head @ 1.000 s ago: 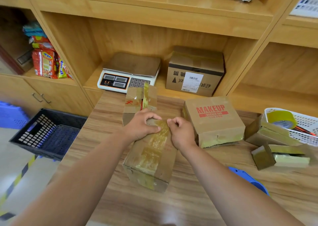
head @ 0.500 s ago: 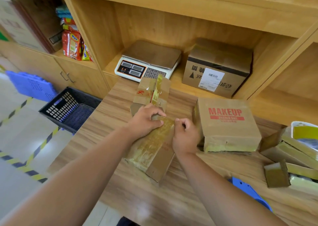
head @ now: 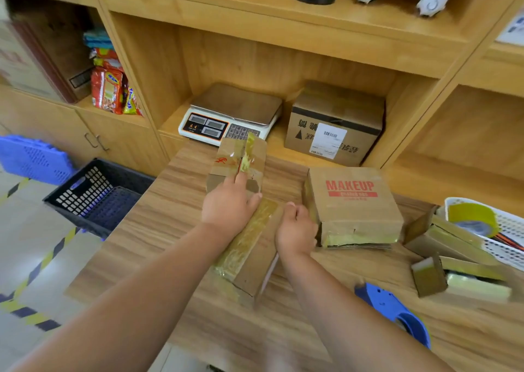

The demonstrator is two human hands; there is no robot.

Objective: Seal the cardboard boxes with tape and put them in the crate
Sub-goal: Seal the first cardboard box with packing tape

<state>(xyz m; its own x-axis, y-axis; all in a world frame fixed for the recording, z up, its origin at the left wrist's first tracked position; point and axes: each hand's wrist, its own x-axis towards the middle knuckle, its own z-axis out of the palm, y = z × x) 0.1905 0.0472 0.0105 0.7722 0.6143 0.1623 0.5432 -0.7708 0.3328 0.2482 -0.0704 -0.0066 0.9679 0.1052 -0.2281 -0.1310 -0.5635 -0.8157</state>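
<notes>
L hand (head: pixel 229 210) fingers lie flat on long brown taped cardboard box (head: pixel 253 261), R hand (head: pixel 296 230) fingers curl gripping its edge; recommend: rub tape beneath fingers firmly outward, w/o creases.

The worktop (head: pixel 175 201) shows matt wood grain. The long cardboard box (head: pixel 255 269) is dull brown paperboard, its tape strip (head: pixel 249 235) glossy, yellowish and wrinkled. The black crate (head: pixel 93 196) is perforated plastic. The scale (head: pixel 238 103) carries a brushed metal pan, and the blue tape dispenser (head: pixel 391 306) is smooth plastic.
</notes>
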